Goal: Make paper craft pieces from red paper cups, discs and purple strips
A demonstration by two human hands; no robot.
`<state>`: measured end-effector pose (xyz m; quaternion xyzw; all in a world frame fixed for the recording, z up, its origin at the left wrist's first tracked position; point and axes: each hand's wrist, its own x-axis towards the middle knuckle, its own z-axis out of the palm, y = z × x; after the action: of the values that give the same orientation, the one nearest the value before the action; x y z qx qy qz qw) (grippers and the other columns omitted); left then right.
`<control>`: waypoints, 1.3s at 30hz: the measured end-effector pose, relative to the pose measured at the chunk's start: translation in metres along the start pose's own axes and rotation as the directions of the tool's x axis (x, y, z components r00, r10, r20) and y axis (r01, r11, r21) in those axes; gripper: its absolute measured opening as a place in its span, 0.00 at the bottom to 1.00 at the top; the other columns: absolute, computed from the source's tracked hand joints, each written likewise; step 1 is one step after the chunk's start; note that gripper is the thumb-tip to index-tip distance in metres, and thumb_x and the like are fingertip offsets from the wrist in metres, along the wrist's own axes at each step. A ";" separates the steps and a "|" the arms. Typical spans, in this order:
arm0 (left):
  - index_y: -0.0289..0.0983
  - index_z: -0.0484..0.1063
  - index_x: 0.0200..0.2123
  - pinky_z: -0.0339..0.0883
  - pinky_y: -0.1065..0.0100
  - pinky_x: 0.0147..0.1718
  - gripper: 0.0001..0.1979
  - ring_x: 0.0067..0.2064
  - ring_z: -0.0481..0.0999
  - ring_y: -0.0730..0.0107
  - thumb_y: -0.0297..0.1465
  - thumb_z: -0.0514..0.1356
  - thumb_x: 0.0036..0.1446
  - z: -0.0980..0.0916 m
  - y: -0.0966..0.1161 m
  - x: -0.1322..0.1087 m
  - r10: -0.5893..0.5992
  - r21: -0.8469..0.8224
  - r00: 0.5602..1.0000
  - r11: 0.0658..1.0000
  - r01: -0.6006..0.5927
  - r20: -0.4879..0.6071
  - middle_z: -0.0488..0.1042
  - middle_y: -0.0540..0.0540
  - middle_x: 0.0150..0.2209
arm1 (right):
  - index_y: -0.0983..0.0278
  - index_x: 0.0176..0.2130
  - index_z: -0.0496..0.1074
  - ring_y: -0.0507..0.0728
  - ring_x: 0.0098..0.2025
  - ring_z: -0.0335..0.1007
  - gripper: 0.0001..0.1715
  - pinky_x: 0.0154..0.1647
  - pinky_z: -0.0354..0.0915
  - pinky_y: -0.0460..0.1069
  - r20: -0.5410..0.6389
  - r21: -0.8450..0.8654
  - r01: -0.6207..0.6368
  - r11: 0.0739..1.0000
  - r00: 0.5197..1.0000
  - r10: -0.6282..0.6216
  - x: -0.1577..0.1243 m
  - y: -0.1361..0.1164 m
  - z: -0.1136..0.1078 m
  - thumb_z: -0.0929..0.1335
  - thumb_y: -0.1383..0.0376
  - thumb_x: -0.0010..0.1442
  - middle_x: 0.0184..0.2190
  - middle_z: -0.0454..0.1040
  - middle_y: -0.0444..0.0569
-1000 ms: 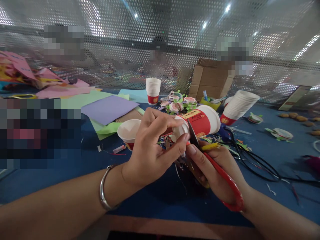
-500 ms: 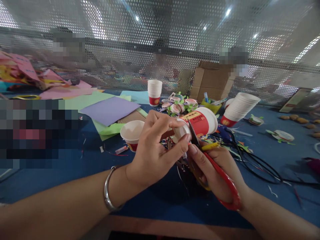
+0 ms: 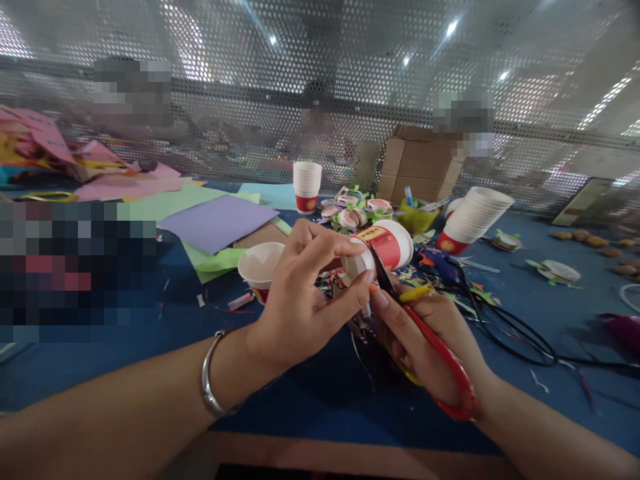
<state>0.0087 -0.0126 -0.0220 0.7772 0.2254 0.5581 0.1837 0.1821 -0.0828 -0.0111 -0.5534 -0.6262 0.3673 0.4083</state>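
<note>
Small white lights point(image 3: 452, 27) glare above a dim, softly shadowed table point(image 3: 320, 407).

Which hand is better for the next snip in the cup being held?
Probably the right hand: it holds the scissors, with a blade at or very near the cup. The left hand looks busy, its fingers pinching the cup's white near end.
</note>
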 end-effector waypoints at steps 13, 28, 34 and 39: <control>0.38 0.73 0.45 0.76 0.54 0.47 0.12 0.47 0.73 0.60 0.29 0.67 0.58 -0.001 -0.002 0.005 -0.082 0.038 0.996 0.996 0.082 0.018 0.69 0.43 0.45 | 0.62 0.20 0.64 0.48 0.14 0.58 0.32 0.13 0.53 0.44 0.030 -0.054 -0.042 0.998 0.999 0.043 0.004 0.005 -0.005 0.69 0.42 0.62 0.13 0.65 0.41; 0.40 0.74 0.44 0.75 0.51 0.48 0.10 0.47 0.74 0.59 0.31 0.67 0.59 -0.002 -0.003 0.004 -0.108 0.064 0.994 0.992 0.106 0.019 0.70 0.44 0.45 | 0.63 0.19 0.70 0.51 0.16 0.68 0.33 0.16 0.62 0.43 0.075 0.129 -0.141 0.981 0.988 0.132 0.000 0.003 -0.004 0.73 0.39 0.53 0.14 0.70 0.45; 0.40 0.73 0.44 0.74 0.50 0.49 0.11 0.47 0.74 0.58 0.31 0.66 0.58 -0.003 -0.002 0.006 -0.154 0.067 0.987 0.986 0.151 0.034 0.70 0.44 0.45 | 0.64 0.25 0.73 0.53 0.20 0.70 0.29 0.20 0.63 0.45 0.125 0.118 -0.003 0.993 0.992 -0.012 0.003 0.006 -0.008 0.74 0.41 0.56 0.18 0.74 0.46; 0.38 0.73 0.44 0.76 0.53 0.45 0.11 0.46 0.74 0.59 0.30 0.66 0.58 -0.002 -0.002 0.006 -0.151 0.061 0.988 0.987 0.149 0.033 0.69 0.43 0.44 | 0.63 0.30 0.72 0.51 0.22 0.66 0.27 0.21 0.59 0.45 0.157 0.158 0.091 0.983 0.981 -0.116 0.002 0.005 -0.009 0.75 0.43 0.55 0.21 0.73 0.43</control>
<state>0.0076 -0.0076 -0.0180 0.7735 0.2959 0.5210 0.2065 0.1921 -0.0796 -0.0118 -0.4551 -0.6566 0.4363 0.4140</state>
